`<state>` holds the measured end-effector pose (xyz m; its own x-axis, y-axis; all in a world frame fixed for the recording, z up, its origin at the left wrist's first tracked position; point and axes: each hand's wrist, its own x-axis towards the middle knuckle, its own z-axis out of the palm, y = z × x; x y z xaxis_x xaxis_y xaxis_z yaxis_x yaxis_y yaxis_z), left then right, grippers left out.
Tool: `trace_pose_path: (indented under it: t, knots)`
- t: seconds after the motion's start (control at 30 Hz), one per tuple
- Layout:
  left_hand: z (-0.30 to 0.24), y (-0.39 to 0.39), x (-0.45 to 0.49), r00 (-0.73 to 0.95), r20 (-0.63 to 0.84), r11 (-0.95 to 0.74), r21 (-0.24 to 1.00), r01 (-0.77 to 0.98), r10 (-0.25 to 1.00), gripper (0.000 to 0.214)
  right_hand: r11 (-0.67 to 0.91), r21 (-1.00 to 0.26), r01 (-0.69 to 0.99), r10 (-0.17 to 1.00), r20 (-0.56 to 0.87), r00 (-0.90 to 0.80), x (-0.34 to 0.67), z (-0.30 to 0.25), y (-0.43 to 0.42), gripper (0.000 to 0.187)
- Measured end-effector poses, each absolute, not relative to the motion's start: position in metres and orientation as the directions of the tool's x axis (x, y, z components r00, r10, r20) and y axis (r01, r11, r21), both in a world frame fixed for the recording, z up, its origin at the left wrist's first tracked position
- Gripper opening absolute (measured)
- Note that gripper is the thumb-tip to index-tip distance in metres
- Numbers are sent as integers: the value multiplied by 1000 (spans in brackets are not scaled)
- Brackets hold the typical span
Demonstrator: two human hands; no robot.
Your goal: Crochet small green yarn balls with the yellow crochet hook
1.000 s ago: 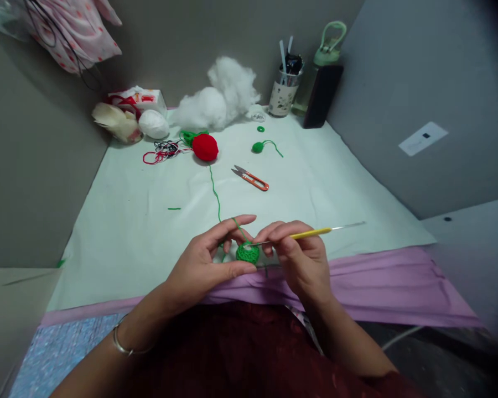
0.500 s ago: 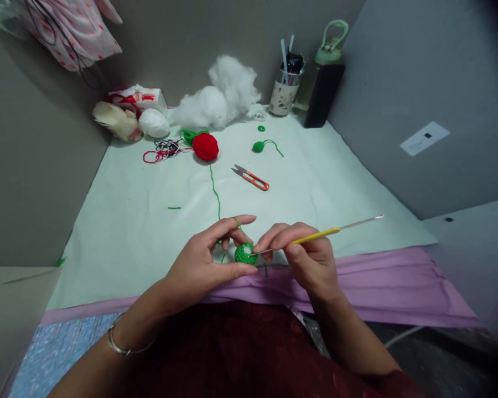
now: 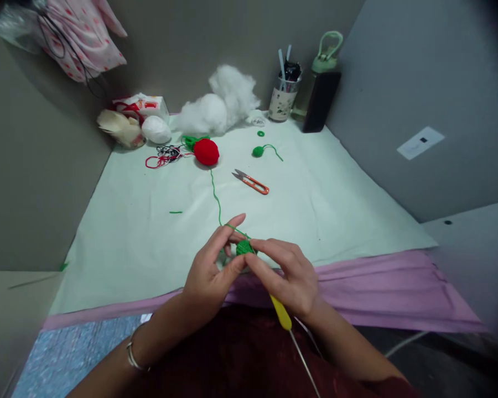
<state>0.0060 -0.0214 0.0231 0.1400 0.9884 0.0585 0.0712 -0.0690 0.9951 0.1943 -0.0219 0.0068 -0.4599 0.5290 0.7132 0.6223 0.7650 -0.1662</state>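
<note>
My left hand (image 3: pixel 213 264) is closed on a small green crochet piece (image 3: pixel 243 247), held between thumb and fingers above the table's front edge. Green yarn (image 3: pixel 216 194) runs from the back of the table over my raised left index finger to the piece. In my right hand (image 3: pixel 289 275) is a crochet hook with a yellow handle (image 3: pixel 281 313); its long metal end points down toward my lap. The hook's working tip lies at the green piece, mostly hidden by my fingers. My right fingertips touch the piece too.
Orange-handled thread snips (image 3: pixel 251 182) lie beyond my hands. Farther back are a red yarn ball (image 3: pixel 206 152), a small green crocheted piece with a tail (image 3: pixel 258 151) and white stuffing (image 3: pixel 216 105). A cup (image 3: pixel 283 100), a phone (image 3: pixel 321 102) and a bottle (image 3: pixel 326 61) stand back right.
My right hand has turned, swinging the hook from pointing rightward to pointing down toward me. The green piece has tilted, so its white-filled opening no longer shows.
</note>
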Motion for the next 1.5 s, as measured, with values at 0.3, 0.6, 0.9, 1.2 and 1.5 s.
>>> trace_pose_path:
  t: [0.3, 0.6, 0.9, 1.2, 1.5]
  knots:
    - [31, -25, 11, 431, -294, 512, 630, -584, 853, 55, 842, -187, 506, 397, 849, -348, 199, 1, -21, 46]
    - [31, -16, 5, 422, -283, 498, 633, -592, 861, 72, 800, -573, 179, 598, 784, -166, 198, 2, -16, 37]
    - [35, -11, -5, 393, -222, 398, 799, -451, 892, 68, 572, -818, -66, 801, 574, -172, 207, 22, -15, 22]
    - [33, -9, -2, 519, -190, 474, 729, -493, 833, 46, 242, -893, -380, 932, 323, -166, 210, 13, -7, 13]
    - [30, -8, -3, 529, -183, 485, 708, -514, 828, 44, 153, -851, -503, 958, 252, -136, 199, 18, -3, 8]
